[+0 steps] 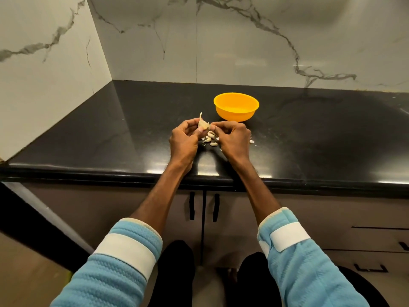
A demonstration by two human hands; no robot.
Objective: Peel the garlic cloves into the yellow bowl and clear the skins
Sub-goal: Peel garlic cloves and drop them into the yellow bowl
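Observation:
My left hand (185,138) holds a garlic clove (202,124) with a strip of papery skin standing up from it. My right hand (232,138) meets it from the right, and its fingertips pinch the clove's skin. Both hands hover just above the black counter. Beneath and between them lie several loose garlic cloves (210,139) in a small heap. The yellow bowl (236,106) stands just beyond my right hand; its inside looks empty from here.
Bits of garlic skin (251,141) lie on the black counter (321,134) right of my right hand. Marble walls close the back and the left side. The counter's front edge runs under my forearms, with cabinet doors and drawers below.

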